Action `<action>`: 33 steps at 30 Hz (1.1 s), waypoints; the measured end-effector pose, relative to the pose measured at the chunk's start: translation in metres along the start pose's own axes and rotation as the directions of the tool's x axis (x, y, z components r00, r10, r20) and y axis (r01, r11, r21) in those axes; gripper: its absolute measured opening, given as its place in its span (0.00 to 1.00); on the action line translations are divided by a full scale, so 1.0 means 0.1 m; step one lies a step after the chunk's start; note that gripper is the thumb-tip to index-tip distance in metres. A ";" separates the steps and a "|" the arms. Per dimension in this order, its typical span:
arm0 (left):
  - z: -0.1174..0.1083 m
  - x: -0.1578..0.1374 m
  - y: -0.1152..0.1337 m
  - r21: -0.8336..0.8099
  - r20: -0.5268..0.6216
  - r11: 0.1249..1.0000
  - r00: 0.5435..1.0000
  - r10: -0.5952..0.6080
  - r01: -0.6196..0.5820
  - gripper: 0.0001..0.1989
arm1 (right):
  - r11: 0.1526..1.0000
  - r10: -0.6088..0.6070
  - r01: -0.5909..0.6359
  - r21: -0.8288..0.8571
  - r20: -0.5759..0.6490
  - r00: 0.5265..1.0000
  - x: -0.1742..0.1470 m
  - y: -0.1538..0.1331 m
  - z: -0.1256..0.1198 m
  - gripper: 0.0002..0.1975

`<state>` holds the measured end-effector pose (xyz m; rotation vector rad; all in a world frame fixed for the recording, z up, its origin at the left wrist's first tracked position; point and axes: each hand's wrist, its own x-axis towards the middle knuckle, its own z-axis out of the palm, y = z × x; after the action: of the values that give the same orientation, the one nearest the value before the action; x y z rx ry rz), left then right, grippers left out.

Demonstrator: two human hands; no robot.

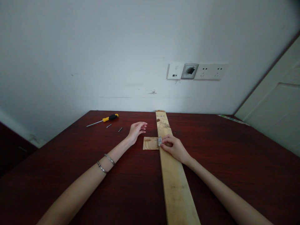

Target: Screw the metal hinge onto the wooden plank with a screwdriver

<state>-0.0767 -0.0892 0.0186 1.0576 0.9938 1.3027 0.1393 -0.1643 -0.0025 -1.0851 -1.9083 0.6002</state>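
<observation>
A long wooden plank (176,184) runs away from me across the table, and a small wooden board (150,144) butts against its left edge. At their joint sits a small silver metal hinge (159,141), held by the fingertips of my right hand (172,147), which rests over the plank. Left of the plank, my left hand (136,131) hovers beyond the small board with its fingers loosely curved and apart, holding nothing. Two short metal screws, one nearer the hand (120,129), lie farther left; their threads are too small to make out.
A yellow and black screwdriver (110,118) lies at the back left of the dark red table (131,193). The plank's far end reaches the white wall, which carries sockets (208,72). A thin printed strip (234,119) lies at the back right edge, near a pale door (278,93).
</observation>
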 end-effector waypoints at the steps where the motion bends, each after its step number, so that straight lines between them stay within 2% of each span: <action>1: 0.00 0.00 0.00 0.000 0.001 1.000 1.000 -0.001 0.001 0.13 | 1.000 0.001 -0.001 0.000 0.003 1.000 0.00 0.00 0.00 0.05; 12: -0.02 0.01 0.00 -0.008 0.011 1.000 1.000 -0.005 0.005 0.13 | 0.999 0.036 -0.036 0.026 0.008 0.999 0.00 0.02 -0.05 0.07; 20: 0.01 -0.01 0.05 0.005 0.032 1.000 0.999 -0.004 0.003 0.12 | 0.986 0.083 -0.062 0.154 -0.134 0.987 0.04 0.04 -0.13 0.09; 24: -0.06 0.03 0.25 0.111 0.080 0.994 0.997 -0.018 0.009 0.13 | 0.985 0.064 -0.036 0.169 -0.164 0.984 0.07 -0.01 -0.17 0.08; 27: -0.28 0.11 0.54 0.237 0.099 0.970 0.995 0.031 -0.054 0.14 | 0.985 0.057 -0.029 0.168 -0.169 0.984 0.09 -0.05 -0.21 0.09; 29: -0.51 0.16 0.74 0.354 0.074 0.929 0.993 0.092 -0.113 0.16 | 0.986 0.049 -0.022 0.166 -0.161 0.986 0.09 -0.07 -0.23 0.09; 30: -0.64 0.19 0.83 0.451 0.067 0.881 0.990 0.128 -0.144 0.17 | 0.986 0.048 -0.022 0.165 -0.156 0.987 0.09 -0.08 -0.23 0.09; 31: -0.78 0.21 0.91 0.587 0.059 0.794 0.987 0.152 -0.158 0.17 | 0.986 0.050 -0.025 0.165 -0.152 0.987 0.09 -0.08 -0.23 0.09; 32: -0.93 0.23 0.97 0.729 0.060 0.666 0.984 0.166 -0.157 0.17 | 0.986 0.057 -0.031 0.167 -0.149 0.987 0.09 -0.09 -0.23 0.10; 33: -1.07 0.25 1.02 0.783 0.045 0.607 0.986 0.162 -0.135 0.16 | 0.985 0.061 -0.037 0.169 -0.143 0.988 0.09 -0.09 -0.23 0.10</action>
<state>-0.2045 -0.0617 0.0919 1.8277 1.6020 0.9921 0.1524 -0.1613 0.0200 -1.0427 -1.6774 0.6746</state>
